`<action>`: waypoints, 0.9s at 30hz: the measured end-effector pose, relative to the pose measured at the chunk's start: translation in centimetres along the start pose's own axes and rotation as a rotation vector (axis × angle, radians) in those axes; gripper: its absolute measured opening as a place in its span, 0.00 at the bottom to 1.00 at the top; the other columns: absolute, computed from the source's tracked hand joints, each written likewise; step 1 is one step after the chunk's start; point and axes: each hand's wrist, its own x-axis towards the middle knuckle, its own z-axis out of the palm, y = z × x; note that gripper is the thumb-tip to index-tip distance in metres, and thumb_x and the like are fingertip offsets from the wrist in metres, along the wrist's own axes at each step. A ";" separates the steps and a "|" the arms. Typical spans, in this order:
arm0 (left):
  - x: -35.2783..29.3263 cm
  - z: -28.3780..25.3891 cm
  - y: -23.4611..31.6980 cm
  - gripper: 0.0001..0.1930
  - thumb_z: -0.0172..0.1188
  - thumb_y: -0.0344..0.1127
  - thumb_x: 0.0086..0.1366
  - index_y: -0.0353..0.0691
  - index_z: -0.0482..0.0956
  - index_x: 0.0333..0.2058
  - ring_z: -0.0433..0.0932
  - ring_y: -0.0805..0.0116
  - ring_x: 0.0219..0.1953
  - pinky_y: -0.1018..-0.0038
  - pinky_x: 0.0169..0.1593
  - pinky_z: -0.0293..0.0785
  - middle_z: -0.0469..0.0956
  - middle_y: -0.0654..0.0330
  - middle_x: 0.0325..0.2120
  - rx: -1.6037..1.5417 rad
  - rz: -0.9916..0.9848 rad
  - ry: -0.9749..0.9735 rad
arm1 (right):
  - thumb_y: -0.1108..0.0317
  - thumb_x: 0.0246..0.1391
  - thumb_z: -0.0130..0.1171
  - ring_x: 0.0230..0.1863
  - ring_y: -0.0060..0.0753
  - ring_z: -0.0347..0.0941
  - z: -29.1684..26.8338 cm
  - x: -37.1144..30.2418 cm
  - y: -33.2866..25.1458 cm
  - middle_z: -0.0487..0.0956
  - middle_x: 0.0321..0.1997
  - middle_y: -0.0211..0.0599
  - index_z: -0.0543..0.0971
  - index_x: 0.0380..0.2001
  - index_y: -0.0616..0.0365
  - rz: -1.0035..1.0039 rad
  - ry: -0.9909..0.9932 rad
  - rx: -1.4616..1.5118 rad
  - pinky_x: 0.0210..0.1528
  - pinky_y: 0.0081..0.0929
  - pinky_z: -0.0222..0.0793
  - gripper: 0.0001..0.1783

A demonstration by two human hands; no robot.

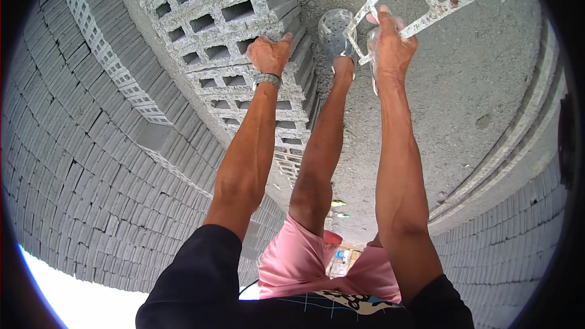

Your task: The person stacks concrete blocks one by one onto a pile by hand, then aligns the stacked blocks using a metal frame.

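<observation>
My left hand [269, 55], with a watch [266, 80] on its wrist, is closed over a grey hollow concrete block [235, 13] in the stack beside my leg. Its fingertips curl down by one of the block's holes and are partly hidden. In front of me on the right, my right hand [395, 49] grips a white-painted metal frame [434, 9] with chipped, rusty spots. The frame has joined bars like a ladder or rack, and it runs out of view at the top. Part of it crosses over my clear shoes [336, 29].
Long rows of stacked concrete blocks [67, 207] rise on the left. More stacked blocks [487, 268] stand at the lower right. A pale raised strip [518, 128] curves along the rough concrete floor [463, 91]. Behind my legs there is a red container [333, 239].
</observation>
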 end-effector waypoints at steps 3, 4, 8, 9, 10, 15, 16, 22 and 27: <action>-0.6 0.0 -0.7 0.29 0.73 0.56 0.43 0.31 0.77 0.16 0.77 0.45 0.27 0.59 0.45 0.70 0.78 0.45 0.18 -0.064 -0.049 -0.048 | 0.60 0.56 0.61 0.14 0.13 0.55 1.6 1.6 1.0 0.71 0.15 0.22 0.82 0.25 0.66 -0.035 0.003 0.029 0.17 0.21 0.49 0.17; -1.2 -0.4 -1.6 0.28 0.74 0.53 0.42 0.30 0.74 0.14 0.75 0.47 0.23 0.56 0.34 0.70 0.76 0.46 0.16 -0.077 -0.033 -0.024 | 0.60 0.56 0.61 0.14 0.13 0.56 2.2 1.8 1.2 0.71 0.14 0.23 0.82 0.23 0.66 -0.041 0.010 0.027 0.17 0.21 0.48 0.17; -2.0 -4.4 -3.8 0.30 0.76 0.51 0.43 0.31 0.67 0.13 0.65 0.63 0.17 0.64 0.25 0.65 0.69 0.56 0.11 -0.226 -0.073 -0.128 | 0.63 0.56 0.60 0.15 0.14 0.57 5.0 3.1 1.4 0.68 0.12 0.21 0.80 0.20 0.65 -0.108 -0.038 0.086 0.18 0.22 0.51 0.17; -2.4 -5.2 -4.0 0.30 0.77 0.51 0.44 0.33 0.65 0.13 0.62 0.66 0.17 0.65 0.24 0.63 0.67 0.59 0.11 -0.279 -0.086 -0.175 | 0.63 0.56 0.60 0.15 0.14 0.57 5.3 2.9 2.3 0.68 0.12 0.21 0.80 0.20 0.65 -0.093 -0.036 0.082 0.18 0.22 0.51 0.17; -2.0 -5.8 -3.8 0.31 0.77 0.50 0.45 0.35 0.63 0.13 0.59 0.69 0.18 0.67 0.23 0.61 0.64 0.62 0.11 -0.340 -0.082 -0.205 | 0.63 0.56 0.62 0.15 0.13 0.56 6.0 3.4 3.0 0.66 0.13 0.20 0.81 0.23 0.65 -0.179 -0.077 0.107 0.18 0.21 0.53 0.15; -1.8 -6.5 -4.6 0.32 0.77 0.48 0.46 0.37 0.59 0.12 0.56 0.72 0.18 0.68 0.22 0.58 0.61 0.64 0.12 -0.252 -0.072 -0.146 | 0.60 0.56 0.64 0.15 0.12 0.55 9.4 3.0 5.2 0.64 0.13 0.18 0.83 0.31 0.66 -0.306 -0.204 0.163 0.18 0.18 0.55 0.16; -2.0 -6.1 -3.9 0.33 0.77 0.49 0.46 0.37 0.58 0.12 0.56 0.71 0.18 0.68 0.22 0.58 0.62 0.63 0.13 -0.273 -0.081 -0.165 | 0.58 0.57 0.64 0.15 0.12 0.55 9.7 3.6 6.9 0.65 0.13 0.19 0.84 0.31 0.64 -0.271 -0.174 0.080 0.19 0.17 0.55 0.17; -2.4 -4.2 -3.9 0.33 0.76 0.51 0.46 0.33 0.62 0.12 0.61 0.63 0.21 0.62 0.26 0.61 0.64 0.57 0.13 -0.258 0.005 -0.138 | 0.58 0.54 0.61 0.23 0.28 0.73 9.5 6.5 14.1 0.79 0.19 0.37 0.83 0.23 0.63 -0.232 -0.120 -0.218 0.31 0.31 0.68 0.17; -1.2 -3.2 -2.7 0.31 0.73 0.55 0.48 0.29 0.71 0.16 0.71 0.46 0.25 0.56 0.41 0.69 0.71 0.45 0.16 -0.119 0.092 -0.047 | 0.60 0.57 0.60 0.19 0.22 0.66 6.2 2.9 7.6 0.72 0.15 0.26 0.82 0.23 0.66 -0.116 -0.096 -0.158 0.28 0.27 0.65 0.18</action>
